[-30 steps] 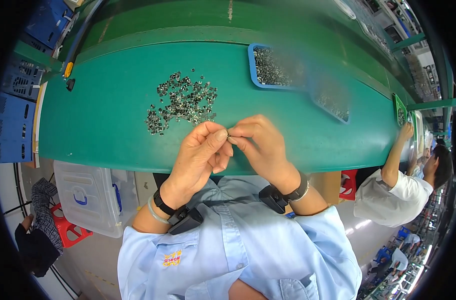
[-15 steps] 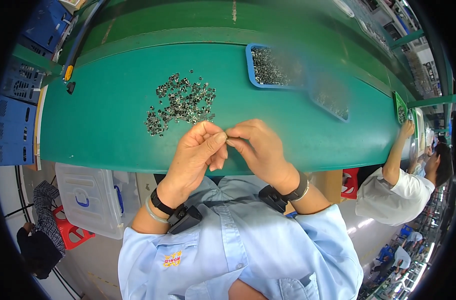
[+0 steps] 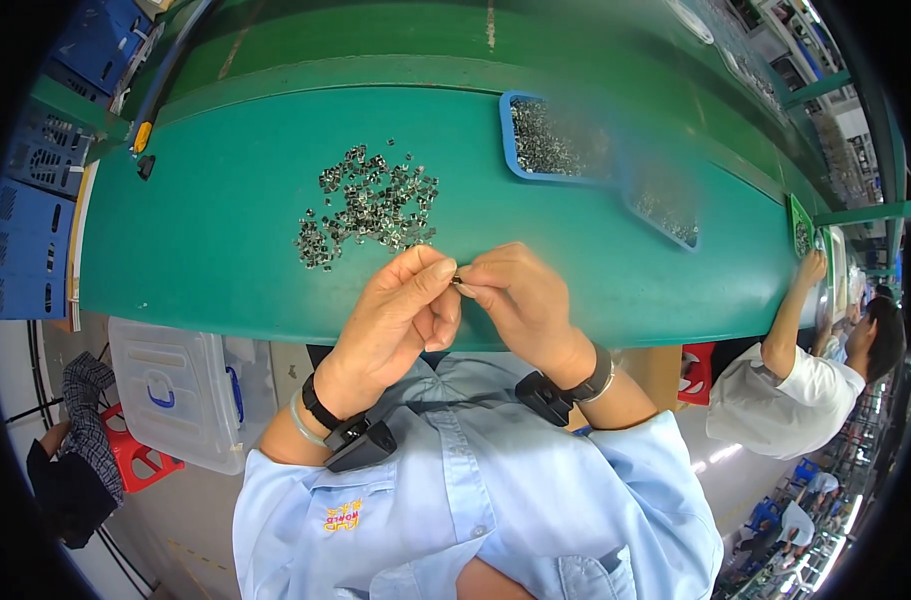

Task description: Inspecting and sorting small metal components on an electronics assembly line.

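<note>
Your hands meet over the near part of the green surface (image 3: 216, 230), the left hand (image 3: 401, 310) and right hand (image 3: 521, 300) each with thumb and forefinger closed on a small dark part (image 3: 458, 280), mostly covered by your fingertips. Just beyond them, a loose pile of small metal pieces (image 3: 371, 205) lies between the surface's near and far edges. Toward the far edge, to your right, a blue tray (image 3: 508, 135) holds more pieces; a second tray (image 3: 664, 232) beside it is blurred. Yellow and pinkish-red embroidered lettering (image 3: 343, 515) marks your light-blue shirt (image 3: 416, 500).
</note>
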Available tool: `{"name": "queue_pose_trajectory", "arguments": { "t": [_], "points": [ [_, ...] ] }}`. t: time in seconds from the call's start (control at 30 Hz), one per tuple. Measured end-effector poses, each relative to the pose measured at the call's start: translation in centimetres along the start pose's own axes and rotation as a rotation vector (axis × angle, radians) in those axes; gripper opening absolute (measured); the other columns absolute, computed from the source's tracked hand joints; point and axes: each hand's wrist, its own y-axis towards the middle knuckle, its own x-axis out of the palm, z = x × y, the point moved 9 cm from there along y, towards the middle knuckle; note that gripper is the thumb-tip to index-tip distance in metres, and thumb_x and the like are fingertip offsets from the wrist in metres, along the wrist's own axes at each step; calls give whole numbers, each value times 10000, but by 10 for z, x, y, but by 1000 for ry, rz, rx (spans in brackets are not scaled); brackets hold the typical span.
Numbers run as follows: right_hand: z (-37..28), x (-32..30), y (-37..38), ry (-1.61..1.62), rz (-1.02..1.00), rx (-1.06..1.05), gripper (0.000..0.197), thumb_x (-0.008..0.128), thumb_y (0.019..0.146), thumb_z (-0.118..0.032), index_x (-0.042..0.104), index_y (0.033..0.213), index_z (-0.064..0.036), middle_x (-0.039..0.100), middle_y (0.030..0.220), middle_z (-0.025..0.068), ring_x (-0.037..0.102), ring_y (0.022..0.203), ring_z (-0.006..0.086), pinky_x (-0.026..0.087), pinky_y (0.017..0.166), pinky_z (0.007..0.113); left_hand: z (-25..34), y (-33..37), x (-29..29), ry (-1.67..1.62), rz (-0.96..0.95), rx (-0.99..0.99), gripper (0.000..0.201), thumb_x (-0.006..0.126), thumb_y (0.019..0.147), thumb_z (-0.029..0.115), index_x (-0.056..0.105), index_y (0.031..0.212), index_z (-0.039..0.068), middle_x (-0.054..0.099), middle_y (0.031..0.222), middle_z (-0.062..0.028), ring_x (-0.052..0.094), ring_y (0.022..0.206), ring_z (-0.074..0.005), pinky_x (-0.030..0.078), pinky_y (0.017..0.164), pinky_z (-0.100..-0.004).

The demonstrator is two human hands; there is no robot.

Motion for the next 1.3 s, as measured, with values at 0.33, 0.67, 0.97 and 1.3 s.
{"name": "queue_pose_trajectory", "arguments": {
  "t": [0.33, 0.67, 0.97, 1.3],
  "points": [
    [6, -5, -4, 145, 21, 142, 175, 691, 758, 4, 604, 900, -49, 634, 852, 80, 600, 761, 220, 484, 657, 312, -6, -2, 11, -126, -79, 12, 164, 503, 953, 234, 502, 942, 71, 508, 613, -42, 413, 447, -124, 308, 418, -249],
    [-2, -5, -4, 120, 18, 48, 172, 685, 769, 0, 600, 909, -55, 634, 835, 76, 593, 749, 218, 484, 657, 310, -12, -3, 12, -175, -101, 4, 141, 514, 948, 229, 514, 977, 91, 514, 622, -37, 414, 442, -125, 317, 420, -261],
    [-1, -5, -6, 73, 31, 65, 152, 686, 773, -13, 609, 898, -52, 625, 823, 83, 597, 743, 225, 484, 648, 304, -6, -3, 8, -19, -49, 63, 149, 510, 951, 228, 509, 970, 80, 516, 629, -34, 433, 448, -130, 331, 421, -257],
    [18, -2, -15, 355, 87, 295, 107, 656, 805, 2, 620, 903, -24, 620, 869, 91, 593, 777, 176, 486, 669, 272, -1, -6, 14, 2, -57, 85, 157, 480, 965, 215, 502, 1014, 67, 528, 657, -50, 444, 463, -133, 347, 422, -258]
  ]
}}
